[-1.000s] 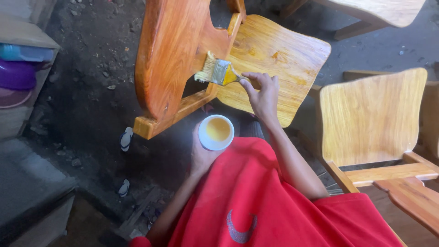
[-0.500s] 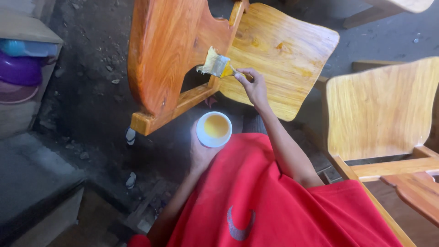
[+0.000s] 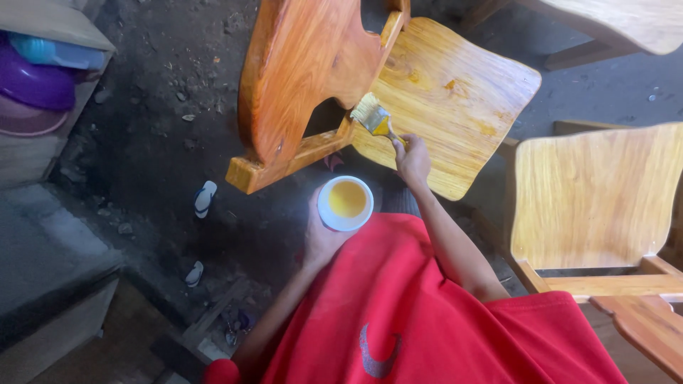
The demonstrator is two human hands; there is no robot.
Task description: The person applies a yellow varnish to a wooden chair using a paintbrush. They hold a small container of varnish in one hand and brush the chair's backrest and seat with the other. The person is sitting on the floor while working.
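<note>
Brushing: I read the step in hand as laying finish on the wooden chair [image 3: 306, 71], which lies tipped on the floor [image 3: 156, 107] with its glossy orange back toward me and its paler seat [image 3: 462, 92] beyond.
Right hand: my right hand [image 3: 413, 160] is closed around the handle of the brush [image 3: 371, 116], fingers pinching it low down; the bristles rest at the joint where the seat meets the lower rail [image 3: 299, 156].
Left hand: my left hand [image 3: 320, 238] is wrapped under and around the white cup [image 3: 345, 204], holding it upright just below the rail, near the brush.
Cup: it holds an amber liquid, well up the wall, with the surface level.
Brush: the bristles look wet and yellowish; I cannot tell how much load is left on them.
Coverage, as I judge it: the back and rail shine dark, while the seat shows lighter, patchy areas.
Next stroke calls for: a light wrist along the grain from that joint, the cup kept level and close, and care that no drips gather in the corner.
Nearby: a second, unfinished-looking chair [image 3: 590, 199] stands at my right, a small sandal [image 3: 204, 198] lies on the floor at left, and a purple basin [image 3: 32, 82] sits on a shelf at far left.
</note>
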